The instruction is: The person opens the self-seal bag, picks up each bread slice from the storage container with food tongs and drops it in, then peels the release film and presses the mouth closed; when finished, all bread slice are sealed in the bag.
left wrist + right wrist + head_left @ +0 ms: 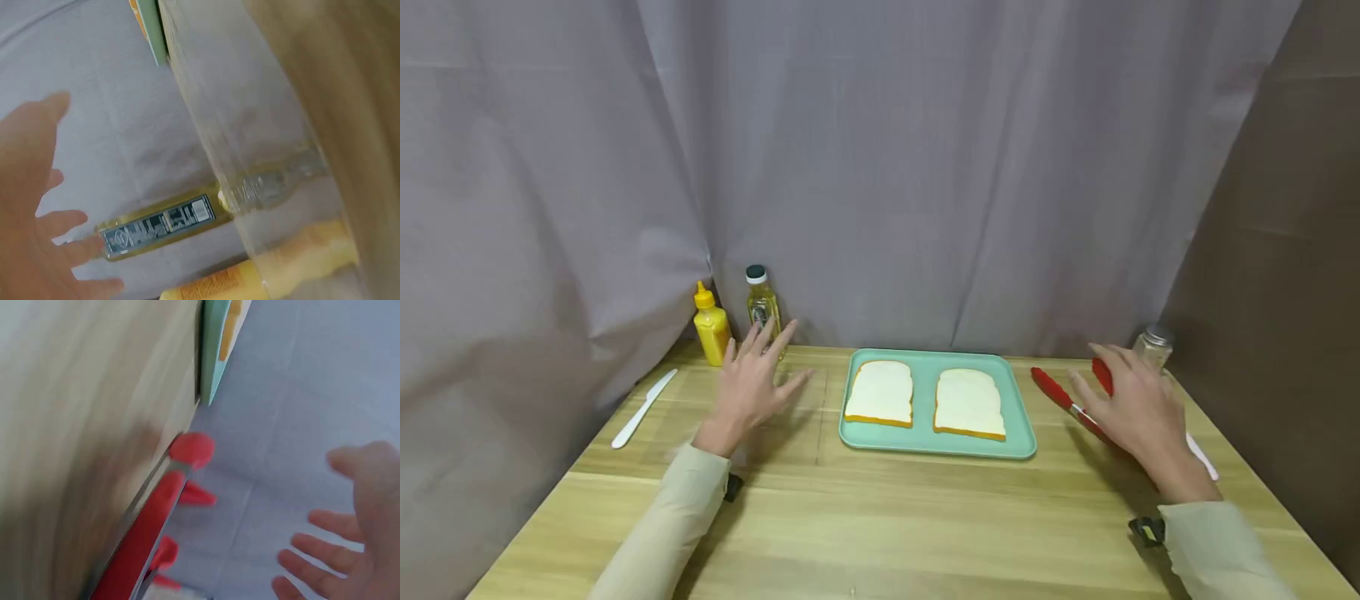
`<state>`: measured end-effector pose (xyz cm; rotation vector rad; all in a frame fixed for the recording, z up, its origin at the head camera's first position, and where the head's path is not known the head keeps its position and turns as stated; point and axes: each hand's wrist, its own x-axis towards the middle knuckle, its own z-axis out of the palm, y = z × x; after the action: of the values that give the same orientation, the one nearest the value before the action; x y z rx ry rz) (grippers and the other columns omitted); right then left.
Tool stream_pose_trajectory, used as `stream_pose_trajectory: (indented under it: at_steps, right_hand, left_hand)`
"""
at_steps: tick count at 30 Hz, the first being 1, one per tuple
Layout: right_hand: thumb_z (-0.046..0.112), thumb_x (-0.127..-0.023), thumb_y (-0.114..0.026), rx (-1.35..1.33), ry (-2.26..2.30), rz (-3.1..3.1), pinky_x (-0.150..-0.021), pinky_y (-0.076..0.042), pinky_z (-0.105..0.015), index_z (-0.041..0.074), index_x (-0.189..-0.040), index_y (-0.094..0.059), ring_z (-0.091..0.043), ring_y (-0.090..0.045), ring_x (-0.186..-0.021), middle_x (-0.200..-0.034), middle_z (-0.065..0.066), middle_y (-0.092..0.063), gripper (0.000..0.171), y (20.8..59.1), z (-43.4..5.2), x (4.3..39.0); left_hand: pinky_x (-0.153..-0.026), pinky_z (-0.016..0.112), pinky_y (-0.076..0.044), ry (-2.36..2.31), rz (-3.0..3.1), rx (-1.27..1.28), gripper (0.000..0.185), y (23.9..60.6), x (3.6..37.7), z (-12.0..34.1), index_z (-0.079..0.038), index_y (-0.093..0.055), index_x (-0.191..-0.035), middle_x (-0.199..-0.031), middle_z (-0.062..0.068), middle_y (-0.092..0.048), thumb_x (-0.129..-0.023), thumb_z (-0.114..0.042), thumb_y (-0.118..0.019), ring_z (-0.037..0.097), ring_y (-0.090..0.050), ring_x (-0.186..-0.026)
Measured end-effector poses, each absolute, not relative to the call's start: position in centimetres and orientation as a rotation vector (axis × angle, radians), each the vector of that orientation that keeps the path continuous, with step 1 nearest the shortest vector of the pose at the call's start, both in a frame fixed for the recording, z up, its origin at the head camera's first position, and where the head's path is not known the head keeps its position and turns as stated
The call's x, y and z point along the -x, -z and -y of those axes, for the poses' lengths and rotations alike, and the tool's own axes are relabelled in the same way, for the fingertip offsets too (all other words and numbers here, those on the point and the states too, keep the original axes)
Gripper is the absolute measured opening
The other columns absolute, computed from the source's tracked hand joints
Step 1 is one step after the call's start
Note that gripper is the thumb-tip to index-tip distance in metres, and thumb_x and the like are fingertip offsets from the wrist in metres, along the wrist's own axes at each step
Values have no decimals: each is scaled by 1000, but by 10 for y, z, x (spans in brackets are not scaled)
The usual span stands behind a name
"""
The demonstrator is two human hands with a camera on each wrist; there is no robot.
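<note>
My left hand point(752, 382) hovers above the table with fingers spread and nothing in it. Behind it stand an oil bottle point(762, 302) with a dark cap and a yellow squeeze bottle point(712, 330); the left wrist view shows the oil bottle's label point(157, 226) past the fingers. My right hand point(1137, 406), fingers apart, is over a pair of red-tipped tongs point(1051, 387) and hides part of them. In the right wrist view the tongs point(140, 540) lie to one side of that hand, apart from it. Two bread slices point(881, 392) lie on a green tray point(923, 443) between the hands.
A white knife point(643, 409) lies on the table's left side. At the back right stands a glass shaker point(1154, 345) with a metal lid. Part of a white utensil point(1202, 457) shows beside the right wrist. Grey curtains point(880, 167) hang right behind the table's far edge.
</note>
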<state>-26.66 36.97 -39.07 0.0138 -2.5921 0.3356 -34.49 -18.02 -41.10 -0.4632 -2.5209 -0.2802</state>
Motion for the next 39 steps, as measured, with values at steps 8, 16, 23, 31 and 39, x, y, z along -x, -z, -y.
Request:
stream_pose_trajectory:
  at_steps: [8, 16, 23, 31, 39]
  right_hand:
    - [60, -102, -64, 125, -338, 2736, -89, -46, -78, -2, -151, -52, -60, -49, -125, -146, -37, -51, 80, 406, -419, 236]
    - [64, -102, -64, 222, -424, 2831, -72, -46, -71, -10, -141, -48, -62, -48, -111, -129, -42, -47, 85, 410, -453, 201]
    - [62, -104, -61, 188, -496, 2848, -65, -43, -51, -4, -112, -55, -47, -47, -99, -112, -31, -49, 66, 409, -455, 207]
    - [59, -106, -59, 158, -557, 2856, -78, -47, -66, -7, -134, -57, -54, -50, -111, -123, -35, -52, 72, 417, -440, 229]
    - [42, -106, -65, 46, -605, 2678, -102, -41, -75, -4, -152, -53, -58, -48, -133, -147, -36, -54, 66, 406, -424, 231]
  left_hand:
    - [-82, 58, -66, 382, 2575, 589, 50, 410, 331, 197, -7, -68, -141, -125, 23, -78, -103, -39, -74, 44, -78, -98]
    - [-97, 58, -64, 524, 2761, 711, 46, 413, 325, 201, -7, -67, -144, -135, 21, -75, -105, -32, -73, 36, -78, -103]
    - [-115, 65, -52, 575, 2781, 916, 44, 421, 325, 213, 1, -68, -140, -142, 25, -70, -103, -21, -75, 47, -66, -132]
    - [-112, 64, -54, 555, 2870, 903, 35, 420, 318, 238, -2, -75, -133, -134, 21, -75, -104, -21, -75, 44, -69, -128]
    - [-105, 57, -60, 571, 2844, 871, 19, 423, 327, 227, -7, -83, -116, -115, 11, -83, -99, -16, -80, 34, -77, -113]
